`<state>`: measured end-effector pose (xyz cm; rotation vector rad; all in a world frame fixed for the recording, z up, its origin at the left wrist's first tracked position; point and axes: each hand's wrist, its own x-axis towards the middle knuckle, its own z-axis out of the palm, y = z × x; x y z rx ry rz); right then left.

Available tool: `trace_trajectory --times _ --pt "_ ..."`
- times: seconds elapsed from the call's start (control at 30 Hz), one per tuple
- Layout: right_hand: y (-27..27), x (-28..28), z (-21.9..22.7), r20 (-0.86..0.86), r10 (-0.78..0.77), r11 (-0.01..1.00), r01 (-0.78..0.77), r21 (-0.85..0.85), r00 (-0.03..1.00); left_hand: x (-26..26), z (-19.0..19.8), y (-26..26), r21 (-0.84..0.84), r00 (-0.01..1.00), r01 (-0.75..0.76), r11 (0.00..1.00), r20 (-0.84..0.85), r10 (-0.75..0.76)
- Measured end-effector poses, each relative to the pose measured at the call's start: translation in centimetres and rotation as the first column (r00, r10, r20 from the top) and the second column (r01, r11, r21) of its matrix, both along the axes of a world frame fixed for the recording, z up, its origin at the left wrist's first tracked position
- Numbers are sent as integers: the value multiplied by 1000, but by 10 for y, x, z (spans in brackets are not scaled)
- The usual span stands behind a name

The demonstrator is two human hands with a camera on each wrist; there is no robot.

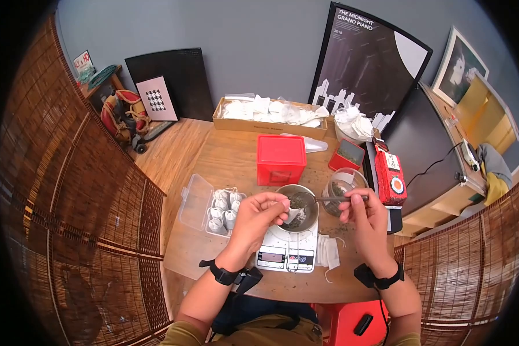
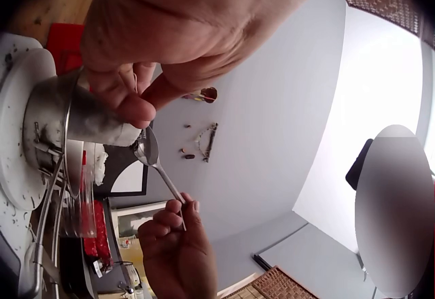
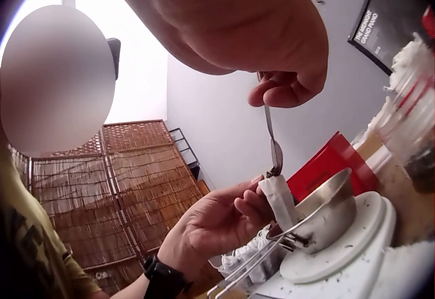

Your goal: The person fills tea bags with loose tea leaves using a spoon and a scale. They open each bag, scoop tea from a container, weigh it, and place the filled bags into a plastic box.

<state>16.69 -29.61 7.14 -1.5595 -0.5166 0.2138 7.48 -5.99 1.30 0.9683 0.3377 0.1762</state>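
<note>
My left hand (image 1: 255, 218) pinches a small white drawstring bag (image 3: 277, 200) near its mouth, over a metal pan (image 3: 329, 219). Dried bits of leaf lie inside the pan, which stands on a white kitchen scale (image 1: 285, 262). Between its thumb and fingers my right hand (image 1: 370, 222) grips a metal spoon (image 2: 151, 151) by the handle. The bowl of the spoon, bearing dark dried leaf, is right at the bag's opening in both wrist views. Most of the bag is behind my left fingers in the head view.
Filled drawstring bags (image 1: 224, 210) fill a clear lidded box at left. Flat bags (image 1: 328, 252) lie right of the scale. Beyond the pan stand a red canister (image 1: 281, 161), a clear tub (image 1: 331, 190), a red packet (image 1: 390, 176) and a cardboard tray (image 1: 242, 125) of white bags.
</note>
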Motion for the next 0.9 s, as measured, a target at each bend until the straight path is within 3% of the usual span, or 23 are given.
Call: trace_trajectory --times 0.23,0.3,0.33,0.43,0.7,0.77,0.9 --pt "-2 -15 1 181 54 995 -38 -90 982 -2 0 1 24 1000 -12 1000 -9 13" --pt "-1 -13 -7 224 -73 997 77 -9 972 -4 0 -4 104 997 -76 992 24 73" --pt "-1 -9 -14 223 -78 997 82 -9 972 -4 0 -6 183 989 -143 973 63 134" --pt "2 1 -36 152 11 980 20 -197 988 -3 -3 -9 173 972 -211 962 144 188" --pt "4 5 -50 -21 120 979 -122 -166 993 0 -9 -4 106 965 -227 968 157 209" --pt "1 6 -49 44 2 988 5 -155 999 -1 -11 -4 95 966 -227 969 149 212" --pt "-1 9 -53 86 -16 975 34 -219 996 -1 -12 -3 80 960 -231 970 181 214"
